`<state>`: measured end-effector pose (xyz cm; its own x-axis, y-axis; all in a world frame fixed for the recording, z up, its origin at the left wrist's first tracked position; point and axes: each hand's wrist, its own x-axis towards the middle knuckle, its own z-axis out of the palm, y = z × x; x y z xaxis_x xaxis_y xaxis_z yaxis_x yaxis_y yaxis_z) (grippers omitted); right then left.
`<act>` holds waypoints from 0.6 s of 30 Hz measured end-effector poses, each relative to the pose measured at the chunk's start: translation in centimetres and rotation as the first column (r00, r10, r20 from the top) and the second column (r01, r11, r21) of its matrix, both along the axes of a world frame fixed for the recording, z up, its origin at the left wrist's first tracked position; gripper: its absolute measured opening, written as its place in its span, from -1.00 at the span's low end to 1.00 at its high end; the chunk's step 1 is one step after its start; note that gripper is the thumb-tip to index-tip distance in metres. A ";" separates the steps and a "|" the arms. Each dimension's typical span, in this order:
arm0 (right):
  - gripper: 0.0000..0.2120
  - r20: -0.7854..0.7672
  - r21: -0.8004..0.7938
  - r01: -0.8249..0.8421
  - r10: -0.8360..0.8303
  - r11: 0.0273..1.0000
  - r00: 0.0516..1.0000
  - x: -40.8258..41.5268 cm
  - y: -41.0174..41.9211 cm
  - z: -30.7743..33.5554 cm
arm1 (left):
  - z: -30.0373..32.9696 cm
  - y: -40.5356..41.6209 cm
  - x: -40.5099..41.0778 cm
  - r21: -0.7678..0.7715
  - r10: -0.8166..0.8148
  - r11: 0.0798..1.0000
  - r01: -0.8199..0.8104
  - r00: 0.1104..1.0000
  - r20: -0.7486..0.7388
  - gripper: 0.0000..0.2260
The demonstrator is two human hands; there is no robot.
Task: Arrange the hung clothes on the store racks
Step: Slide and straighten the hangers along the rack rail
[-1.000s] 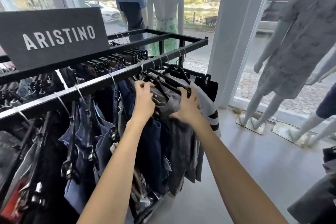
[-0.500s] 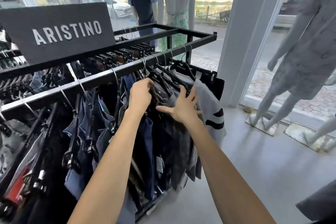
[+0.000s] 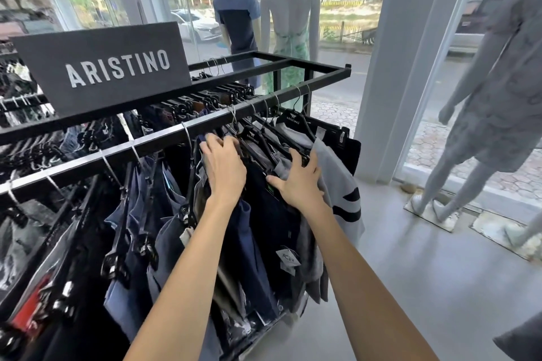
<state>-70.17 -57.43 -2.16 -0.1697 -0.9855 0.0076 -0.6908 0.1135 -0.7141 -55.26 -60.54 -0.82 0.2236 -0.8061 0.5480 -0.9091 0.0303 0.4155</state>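
Both hands are in among the hung clothes at the right end of the front rail (image 3: 164, 138) — the left hand (image 3: 224, 168) has its fingers curled into the dark navy garment (image 3: 258, 231) just under the rail, apparently holding its top, though what they close on is hidden. The right hand (image 3: 299, 182), fingers spread and fairly straight, presses flat on the grey striped top (image 3: 337, 184). The black hangers (image 3: 289, 123) lie with their long axes across the rail, sloping toward the person, so either hand would slide them along the rail, which runs left to right — the left is nearer the gap.
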 end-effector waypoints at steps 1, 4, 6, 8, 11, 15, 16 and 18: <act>-0.15 0.000 0.003 0.005 -0.005 1.000 1.000 0.2 0.1 0.1 | 0.0 0.0 0.0 0.082 0.095 0.992 -0.094 0.995 -0.010 -0.64; -0.14 -0.005 0.008 0.014 -0.014 1.000 1.000 0.9 0.6 0.3 | 1.2 0.2 -0.2 0.421 0.154 0.906 -0.046 0.962 -0.225 -0.59; -0.12 -0.013 0.012 0.020 -0.020 1.000 1.000 1.3 0.7 0.4 | 1.9 0.4 -0.5 0.440 0.146 0.898 -0.009 0.949 -0.279 -0.66; -0.11 -0.027 0.009 0.022 -0.021 1.000 0.999 1.5 0.8 0.3 | 2.5 0.7 -0.8 0.369 0.138 0.929 0.009 0.919 -0.370 -0.70; -0.13 -0.044 -0.001 0.017 -0.017 1.000 0.999 1.5 0.7 0.1 | 2.7 0.8 -1.0 0.304 0.109 0.952 0.038 0.885 -0.453 -0.72; -0.22 -0.036 -0.014 0.025 -0.025 1.000 0.999 1.3 0.6 -0.2 | 1.4 1.4 -0.1 0.335 0.146 0.941 0.036 0.853 -0.501 -0.67; -0.23 -0.036 -0.015 0.028 -0.028 0.999 0.999 1.2 0.6 -0.2 | 1.0 1.5 0.1 0.337 0.156 0.941 0.033 0.842 -0.517 -0.65; -0.24 -0.047 -0.013 0.022 -0.023 1.000 0.999 1.1 0.6 -0.1 | 0.4 1.9 0.3 0.342 0.170 0.939 0.027 0.828 -0.534 -0.63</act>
<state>-69.07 -56.85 -2.26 -0.1910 -0.9812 0.0286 -0.7212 0.1205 -0.6822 -54.91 -58.64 -0.41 0.4700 -0.8822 0.0288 -0.5198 -0.2502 0.8168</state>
